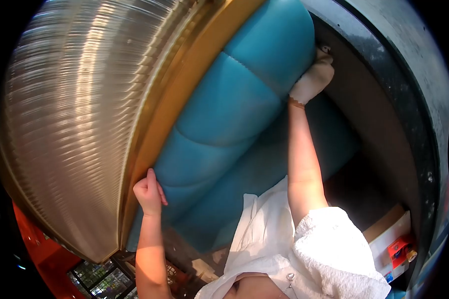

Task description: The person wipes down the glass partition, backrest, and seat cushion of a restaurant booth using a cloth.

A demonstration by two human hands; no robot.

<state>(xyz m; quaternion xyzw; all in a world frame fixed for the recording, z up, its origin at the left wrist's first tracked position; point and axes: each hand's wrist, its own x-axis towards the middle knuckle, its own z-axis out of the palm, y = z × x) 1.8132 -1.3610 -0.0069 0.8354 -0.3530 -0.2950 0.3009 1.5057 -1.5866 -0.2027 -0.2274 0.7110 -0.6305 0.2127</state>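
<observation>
My left hand [149, 195] rests with curled fingers where the wooden ledge [170, 94] meets the top of a blue padded backrest [224, 107]. Nothing shows inside that hand. My right arm is stretched out to the far end of the bench. A whitish cloth covering, which looks like a glove or mitt, wraps my right hand [313, 82]. It touches the outer edge of the backrest, close to the dark side panel. The fingers are mostly hidden by the covering. Below the backrest lies the blue seat [314, 134], partly in shadow.
A ribbed translucent panel [80, 109] rises left of the ledge. On the right, a dark tabletop edge [409, 94] curves past the bench. A white box with a red item [401, 250] stands at lower right. A window grid [102, 279] shows at lower left.
</observation>
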